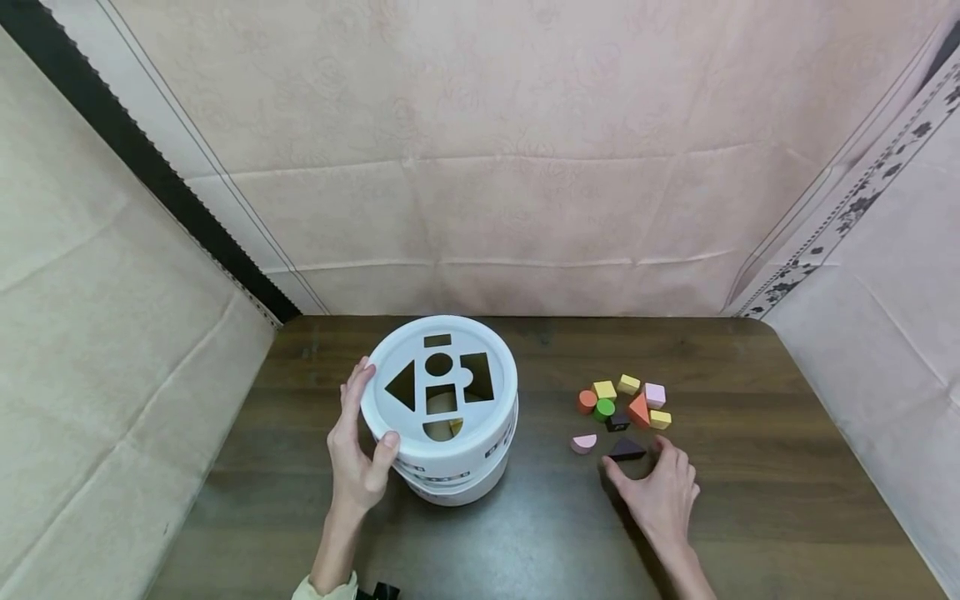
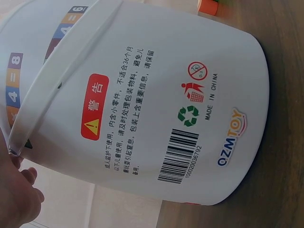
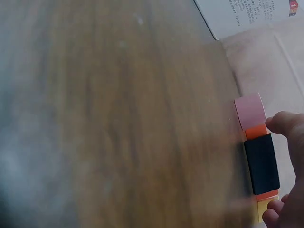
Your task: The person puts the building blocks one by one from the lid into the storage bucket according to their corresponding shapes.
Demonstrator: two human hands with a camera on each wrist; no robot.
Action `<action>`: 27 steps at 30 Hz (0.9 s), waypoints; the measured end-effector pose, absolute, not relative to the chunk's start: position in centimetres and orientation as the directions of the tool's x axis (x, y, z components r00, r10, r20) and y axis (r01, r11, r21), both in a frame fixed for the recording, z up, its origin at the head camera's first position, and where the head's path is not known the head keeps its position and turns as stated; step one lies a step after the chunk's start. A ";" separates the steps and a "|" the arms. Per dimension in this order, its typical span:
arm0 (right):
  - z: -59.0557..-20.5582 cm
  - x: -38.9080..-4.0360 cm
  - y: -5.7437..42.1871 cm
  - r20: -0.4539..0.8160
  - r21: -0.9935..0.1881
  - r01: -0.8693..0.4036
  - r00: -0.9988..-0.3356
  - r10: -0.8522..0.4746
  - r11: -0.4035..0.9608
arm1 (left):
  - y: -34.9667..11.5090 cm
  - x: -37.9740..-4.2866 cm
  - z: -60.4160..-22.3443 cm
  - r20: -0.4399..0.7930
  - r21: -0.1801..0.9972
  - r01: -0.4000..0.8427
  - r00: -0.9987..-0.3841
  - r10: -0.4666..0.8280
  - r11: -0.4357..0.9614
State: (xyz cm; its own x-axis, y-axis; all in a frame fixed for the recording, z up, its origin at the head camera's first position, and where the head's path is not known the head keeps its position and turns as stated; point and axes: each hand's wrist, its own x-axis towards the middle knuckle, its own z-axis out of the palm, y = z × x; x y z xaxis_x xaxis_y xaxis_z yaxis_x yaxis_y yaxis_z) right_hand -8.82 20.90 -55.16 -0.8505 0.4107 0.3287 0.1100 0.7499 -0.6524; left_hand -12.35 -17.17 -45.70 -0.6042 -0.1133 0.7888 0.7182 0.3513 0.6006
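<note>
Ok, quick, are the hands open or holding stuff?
Left hand: holding the white bucket.
Right hand: open by the black triangle block, not gripping it.

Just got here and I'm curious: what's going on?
A person's left hand holds a white bucket at the edge of its lid, which has cut-out holes of several shapes. Their right hand is spread around a black triangular block lying on the brown table, near other coloured blocks; whether it touches the block is hard to tell. Something yellow shows through one hole.
</note>
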 end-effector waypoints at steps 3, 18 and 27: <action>-55.3 -9.0 20.9 0.312 -0.665 0.116 -0.854 0.417 0.737 | -17.1 -12.3 -45.7 0.787 0.603 0.716 -0.607 -0.114 0.351; -55.3 -9.5 20.4 0.288 -0.653 0.140 -0.863 0.415 0.744 | -17.2 -12.3 -45.7 0.783 0.607 0.713 -0.611 -0.115 0.350; -55.1 -9.6 20.3 0.357 -0.648 0.076 -0.849 0.390 0.758 | -17.2 -12.3 -45.7 0.782 0.608 0.708 -0.613 -0.114 0.359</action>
State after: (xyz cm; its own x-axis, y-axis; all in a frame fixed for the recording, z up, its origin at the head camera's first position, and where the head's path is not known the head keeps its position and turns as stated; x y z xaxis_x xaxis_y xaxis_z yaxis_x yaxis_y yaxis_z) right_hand -9.59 20.30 -55.09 -0.8487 0.3900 0.3573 0.0755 0.7580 -0.6479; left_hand -12.28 -17.16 -45.65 -0.6134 -0.1137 0.7815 0.7081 0.3590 0.6080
